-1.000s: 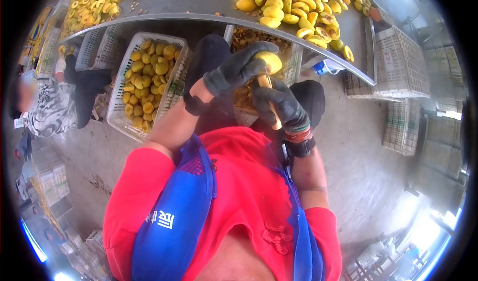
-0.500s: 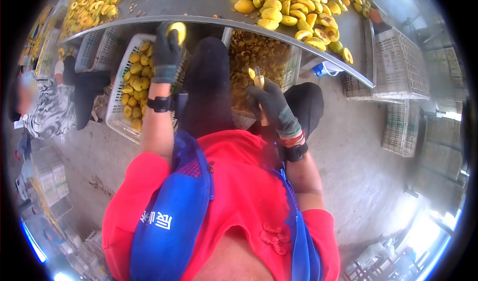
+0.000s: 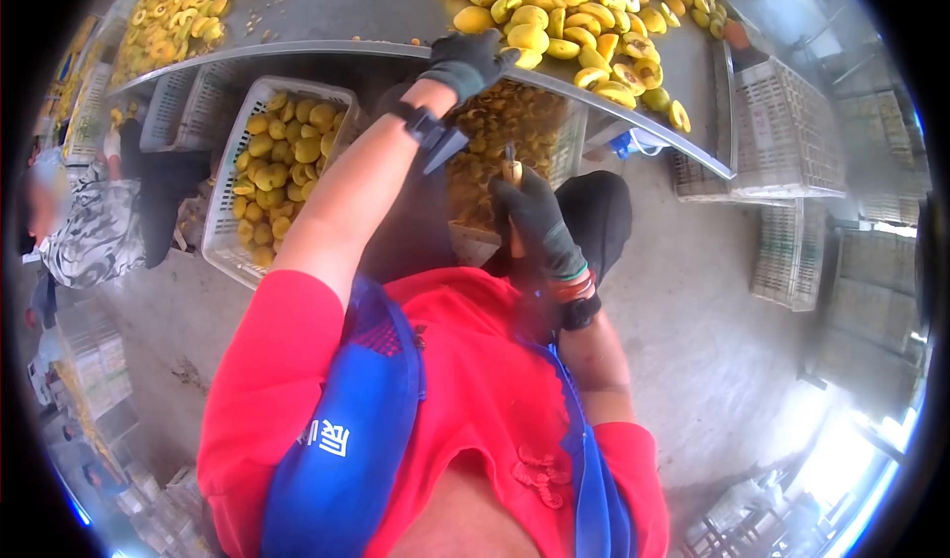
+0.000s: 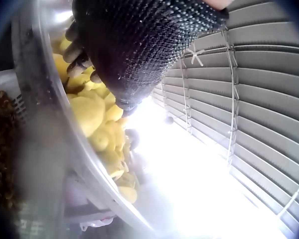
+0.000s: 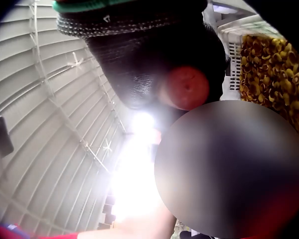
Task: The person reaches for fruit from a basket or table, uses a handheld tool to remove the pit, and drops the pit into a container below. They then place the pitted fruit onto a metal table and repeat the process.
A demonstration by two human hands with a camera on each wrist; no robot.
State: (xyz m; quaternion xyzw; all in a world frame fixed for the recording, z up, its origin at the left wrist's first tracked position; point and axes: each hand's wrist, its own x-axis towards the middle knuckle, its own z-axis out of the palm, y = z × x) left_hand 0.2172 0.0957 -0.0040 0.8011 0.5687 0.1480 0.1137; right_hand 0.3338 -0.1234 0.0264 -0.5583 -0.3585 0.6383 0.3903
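Note:
The gloved left hand (image 3: 470, 63) is at the table's front edge, beside the heap of yellow fruit (image 3: 529, 39). In the left wrist view its fingers (image 4: 80, 64) reach down among the yellow fruit pieces (image 4: 87, 114); no fruit is seen gripped, and contact is partly hidden. The gloved right hand (image 3: 534, 224) grips a wooden-handled tool (image 3: 512, 171), its metal tip pointing up, above a crate of brown and yellow scraps (image 3: 495, 142). Seen from the right wrist, the round handle end (image 5: 188, 87) pokes out of the dark glove (image 5: 139, 59).
A white crate of whole-looking yellow fruit (image 3: 287, 152) stands on the floor at left. The metal table's edge (image 3: 327, 47) crosses above both crates. More fruit (image 3: 178, 14) lies at the table's far left. A person (image 3: 94, 202) sits at left; stacked crates (image 3: 792, 128) stand right.
The left hand carried a yellow fruit piece away from the tool to the left, then let it go and moved right to the heap. The right hand stays near its place, still gripping the tool.

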